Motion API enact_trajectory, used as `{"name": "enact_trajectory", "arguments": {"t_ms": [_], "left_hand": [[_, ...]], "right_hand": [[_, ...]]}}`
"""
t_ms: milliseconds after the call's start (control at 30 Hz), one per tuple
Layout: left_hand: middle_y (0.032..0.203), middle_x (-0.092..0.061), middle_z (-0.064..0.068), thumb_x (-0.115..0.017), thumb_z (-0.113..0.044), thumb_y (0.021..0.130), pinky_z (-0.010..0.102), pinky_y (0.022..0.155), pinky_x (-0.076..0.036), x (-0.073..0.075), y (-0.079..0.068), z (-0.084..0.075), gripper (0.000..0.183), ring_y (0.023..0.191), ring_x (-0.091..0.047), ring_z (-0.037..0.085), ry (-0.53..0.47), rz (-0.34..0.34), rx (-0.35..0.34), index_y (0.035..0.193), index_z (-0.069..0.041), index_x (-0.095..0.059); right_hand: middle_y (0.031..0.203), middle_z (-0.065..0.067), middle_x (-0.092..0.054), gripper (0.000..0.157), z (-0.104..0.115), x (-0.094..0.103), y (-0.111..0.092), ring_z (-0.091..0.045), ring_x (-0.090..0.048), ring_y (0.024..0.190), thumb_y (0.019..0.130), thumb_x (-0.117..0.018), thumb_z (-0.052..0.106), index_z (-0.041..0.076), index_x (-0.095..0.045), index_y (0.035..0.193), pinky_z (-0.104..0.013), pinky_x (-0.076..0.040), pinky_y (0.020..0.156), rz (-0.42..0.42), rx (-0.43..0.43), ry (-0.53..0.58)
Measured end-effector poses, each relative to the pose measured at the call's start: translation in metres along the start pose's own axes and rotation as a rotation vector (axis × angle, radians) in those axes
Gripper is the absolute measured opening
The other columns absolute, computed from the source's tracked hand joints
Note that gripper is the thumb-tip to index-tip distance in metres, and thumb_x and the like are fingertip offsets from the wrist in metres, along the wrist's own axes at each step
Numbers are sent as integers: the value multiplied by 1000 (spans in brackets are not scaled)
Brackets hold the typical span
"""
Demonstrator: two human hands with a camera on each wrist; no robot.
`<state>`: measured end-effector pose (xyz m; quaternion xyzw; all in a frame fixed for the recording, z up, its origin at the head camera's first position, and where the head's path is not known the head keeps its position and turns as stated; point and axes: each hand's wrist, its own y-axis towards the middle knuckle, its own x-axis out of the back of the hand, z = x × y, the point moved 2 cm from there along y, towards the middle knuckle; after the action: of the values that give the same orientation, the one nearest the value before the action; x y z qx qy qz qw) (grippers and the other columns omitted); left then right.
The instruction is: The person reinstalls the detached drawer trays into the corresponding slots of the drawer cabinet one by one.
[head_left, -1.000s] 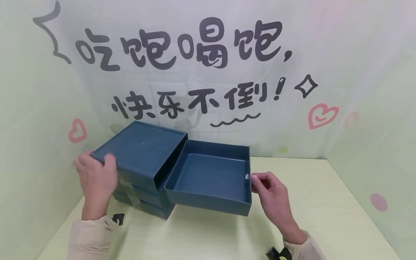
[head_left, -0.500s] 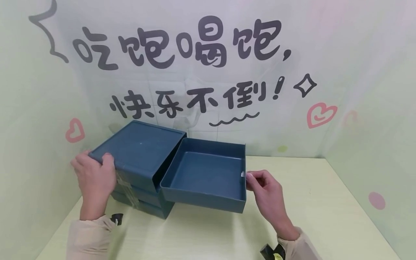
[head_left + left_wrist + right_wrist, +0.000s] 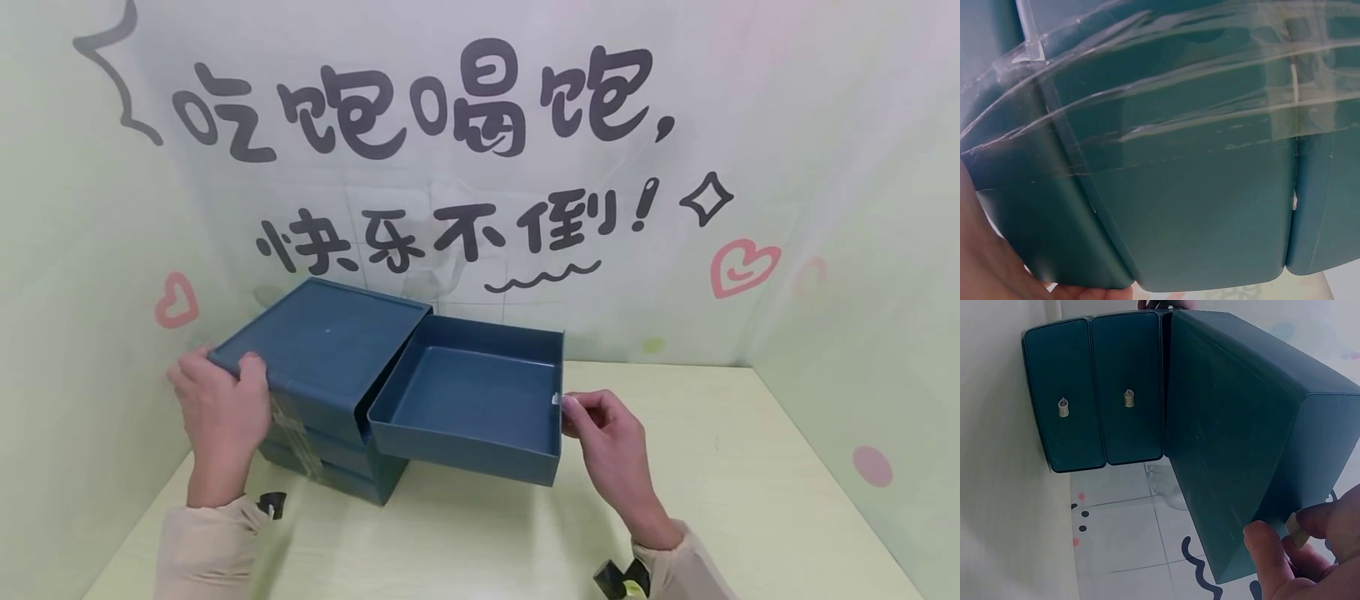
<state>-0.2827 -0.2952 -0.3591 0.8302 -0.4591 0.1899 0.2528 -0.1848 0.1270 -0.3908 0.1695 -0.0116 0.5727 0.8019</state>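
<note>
A blue desktop drawer unit (image 3: 322,342) of three stacked tiers stands at the left of the table, bound with clear tape (image 3: 1166,112). Its top drawer (image 3: 472,392) is pulled out to the right, tilted, with its inner end at the opening. My left hand (image 3: 217,400) grips the unit's near left top corner, thumb on the top and fingers around the edge. My right hand (image 3: 607,442) pinches the small pale pull tab (image 3: 1297,531) on the drawer's front between thumb and fingers. In the right wrist view the two lower drawers (image 3: 1127,394) are closed, each with a similar tab.
A pale wooden table (image 3: 750,483) lies beneath the unit and extends to the right. Behind it hangs a white printed backdrop (image 3: 465,183) with dark lettering and hearts. Light green side panels (image 3: 862,292) border the table.
My right hand has moved left with the top drawer, bringing it closer to the unit's opening. My left hand keeps its grip on the corner, and the unit stays in place.
</note>
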Motion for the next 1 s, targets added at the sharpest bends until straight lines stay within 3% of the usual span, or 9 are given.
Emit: {"name": "enact_trajectory", "arguments": {"t_ms": [533,1000], "left_hand": [[137,-25,25,-33,-39,94,46,74,-30,-1,0,0,62,104,-37,41,-1,6,9,144,-2,-22],[137,-24,25,-33,-39,94,44,72,-29,0,0,0,62,103,-36,41,-4,11,18,143,-3,-22]], "right_hand": [[105,-12,-71,18,-2,-13,1,-12,-74,81,94,-68,17,3,-66,104,-27,-59,78,1,12,69],[104,-12,-71,17,-2,-27,4,-11,-74,82,94,-68,17,4,-66,104,-27,-58,80,20,30,60]]}}
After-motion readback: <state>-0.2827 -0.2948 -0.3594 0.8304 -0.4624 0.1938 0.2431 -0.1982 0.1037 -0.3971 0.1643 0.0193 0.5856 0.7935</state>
